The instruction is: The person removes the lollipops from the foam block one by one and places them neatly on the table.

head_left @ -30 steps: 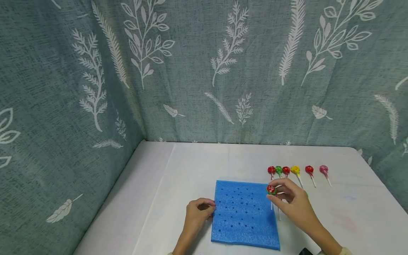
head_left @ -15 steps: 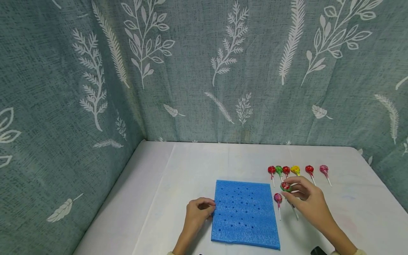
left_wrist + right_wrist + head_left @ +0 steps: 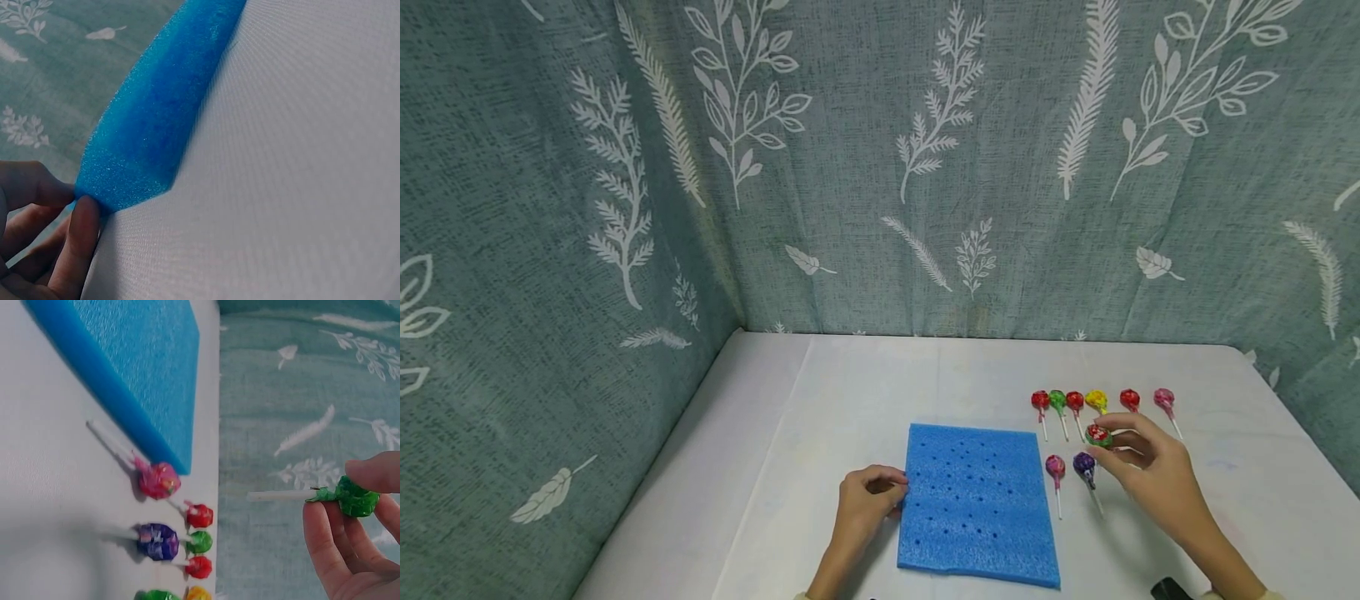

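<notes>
My right hand (image 3: 1161,479) pinches a lollipop (image 3: 1099,436) with a green and red wrapper by its head, above the table. In the right wrist view, thumb and fingers hold the green wrapped head (image 3: 359,501), its white stick free. Below and left of that hand lie a purple lollipop (image 3: 1084,464) and a pink lollipop (image 3: 1056,467). My left hand (image 3: 865,504) pinches the left edge of a blue foam sheet (image 3: 1011,542) dotted with small holes. In the left wrist view, thumb and index finger meet at the foam's edge (image 3: 144,181).
Behind the right hand runs a row of several lollipops, from a red one (image 3: 1040,399) past a yellow one (image 3: 1097,400) to a pink one (image 3: 1164,398). Another green lollipop (image 3: 157,595) shows in the right wrist view. A patterned curtain (image 3: 850,167) borders the white table (image 3: 820,400).
My right hand has moved right with the green and red lollipop, from the foam's right edge to beyond the purple lollipop, which is now uncovered. The left hand stays at the foam.
</notes>
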